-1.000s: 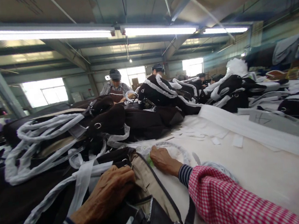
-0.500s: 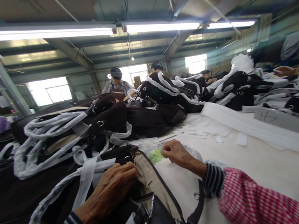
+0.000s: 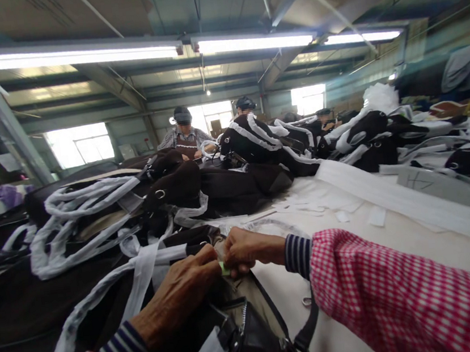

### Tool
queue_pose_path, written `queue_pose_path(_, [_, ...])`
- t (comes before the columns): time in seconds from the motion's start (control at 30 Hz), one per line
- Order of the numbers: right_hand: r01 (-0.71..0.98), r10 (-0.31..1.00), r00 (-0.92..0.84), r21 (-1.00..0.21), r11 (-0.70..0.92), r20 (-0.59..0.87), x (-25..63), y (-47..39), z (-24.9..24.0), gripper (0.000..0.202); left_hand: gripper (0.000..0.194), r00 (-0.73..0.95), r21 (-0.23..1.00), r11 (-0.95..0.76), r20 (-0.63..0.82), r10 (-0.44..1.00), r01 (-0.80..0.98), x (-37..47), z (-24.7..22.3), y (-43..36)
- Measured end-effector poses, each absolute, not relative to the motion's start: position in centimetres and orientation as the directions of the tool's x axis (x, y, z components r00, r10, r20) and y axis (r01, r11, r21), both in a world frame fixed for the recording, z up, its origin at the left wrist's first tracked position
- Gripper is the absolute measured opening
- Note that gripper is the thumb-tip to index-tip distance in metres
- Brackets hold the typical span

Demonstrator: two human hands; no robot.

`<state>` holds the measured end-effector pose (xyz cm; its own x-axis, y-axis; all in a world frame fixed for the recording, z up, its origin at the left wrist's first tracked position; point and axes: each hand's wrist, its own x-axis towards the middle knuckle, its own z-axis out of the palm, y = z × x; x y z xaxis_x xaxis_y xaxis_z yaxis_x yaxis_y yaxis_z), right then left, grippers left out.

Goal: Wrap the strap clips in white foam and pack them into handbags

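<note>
Right hand (image 3: 239,251): fingers pinched together on a light green piece (image 3: 225,269), with only a small part of it showing; what it is made of cannot be told.
Left hand (image 3: 187,279): fingers curled, their tips beside the green piece and over the bag's edge; whether they grip anything cannot be told.
Black handbag (image 3: 266,340): lies below both hands at the front of the table, its beige fabric (image 3: 264,303) showing under and beside the right hand.
Zipper (image 3: 244,315): silver-toothed, on the bag, nearer the viewer than the hands.
Black strap (image 3: 309,331): runs off the bag's right side onto the table, near a metal ring (image 3: 306,301).
Wrapped handle (image 3: 82,304): white covering, arching left of the left forearm, with a white strip (image 3: 141,279) looped around it.
Sleeves: red-and-white checked over dark striped cuffs, on both arms.
Bag pile (image 3: 245,189): dark bags with white-wrapped handles, heaped beyond the hands and to the left.
Worktable (image 3: 370,296): pale top, with paper scraps (image 3: 337,206), a long white band (image 3: 392,202) and a marked grey board (image 3: 427,184) to the right.
Co-worker (image 3: 186,142): brown apron, behind the pile; other people are farther right.
</note>
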<state>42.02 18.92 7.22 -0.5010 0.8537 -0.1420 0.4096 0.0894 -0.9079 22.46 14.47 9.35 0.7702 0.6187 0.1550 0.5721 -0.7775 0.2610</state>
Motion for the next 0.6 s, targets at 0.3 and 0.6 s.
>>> queue_pose_path(0.3, [0.6,0.869,-0.493,-0.738,0.309,-0.037,39.8,20.2,5.4,0.025,0.03,0.766,0.292,-0.776,0.176,0.618,0.559,21.6,7.4,16.1])
queue_pose_path(0.6, [0.617,0.779,-0.619,-0.551,0.562,0.102,41.4,18.4,5.6,0.014,0.022,0.734,0.118,-0.752,0.165,0.659,0.649,22.0,7.3,16.8])
